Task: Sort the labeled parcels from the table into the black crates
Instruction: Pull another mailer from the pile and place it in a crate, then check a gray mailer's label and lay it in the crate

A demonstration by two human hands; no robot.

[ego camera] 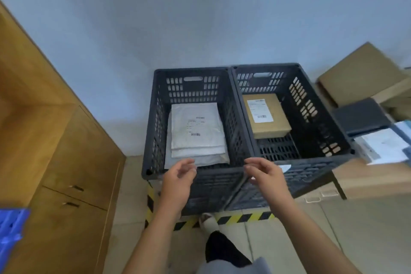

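A wooden cabinet (66,162) stands at left. The left hand (178,181) hovers at the left crate (153,122), grip loose and apart, holding nothing; white mailers (196,133) lie stacked inside. The right hand (265,176), fingers relaxed and empty, hovers beside it. The right crate (315,118) holds a labeled cardboard box (266,115).

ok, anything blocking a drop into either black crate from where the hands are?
Nothing visible. Both hands, left hand and right hand, hover empty at the near rims. The left crate holds stacked white mailers; the right crate one cardboard box. Both tops are open.
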